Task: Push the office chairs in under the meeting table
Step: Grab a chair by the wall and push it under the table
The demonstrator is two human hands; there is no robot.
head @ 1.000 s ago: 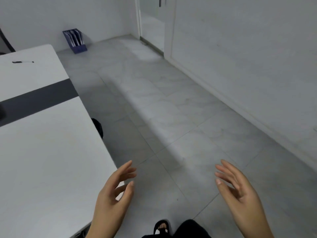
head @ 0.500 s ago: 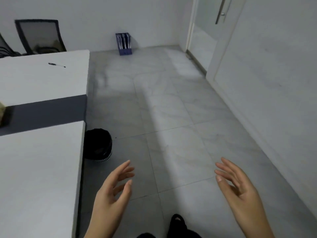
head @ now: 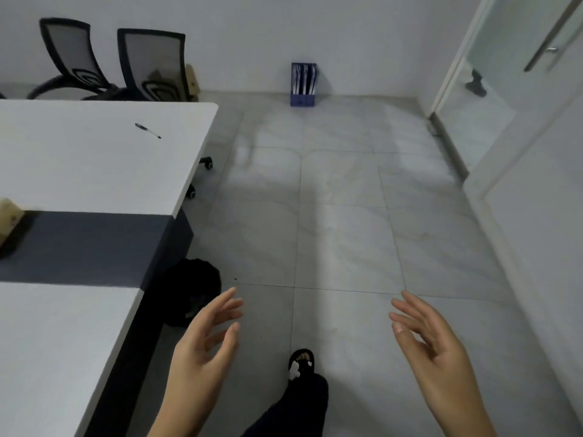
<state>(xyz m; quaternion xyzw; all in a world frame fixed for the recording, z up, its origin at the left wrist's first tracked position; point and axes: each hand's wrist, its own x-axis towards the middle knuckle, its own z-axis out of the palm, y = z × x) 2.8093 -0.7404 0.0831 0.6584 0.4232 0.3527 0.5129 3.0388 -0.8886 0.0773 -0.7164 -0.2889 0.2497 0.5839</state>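
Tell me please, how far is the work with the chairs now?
Done, it seems: one chair sits under the table; only its wheels show. In hand: nothing; left hand and right hand are open, empty. Left: two chairs at the far end, whose position I cannot judge.

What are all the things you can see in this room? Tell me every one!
Office chairs: two, black mesh backs, behind the table's far end by the wall.
Meeting table: one, white with a dark grey band, left side.
Pen: one, dark, lying on the table's far part.
Castor wheels: two, black, peeking out under the table's right edge.
Bin: one, black, on the floor beside the table.
File holder: one, blue, against the far wall.
Glass door: one, frosted with a metal handle, right.
Left hand: open, empty.
Right hand: open, empty.
Foot: one, in a black sandal.
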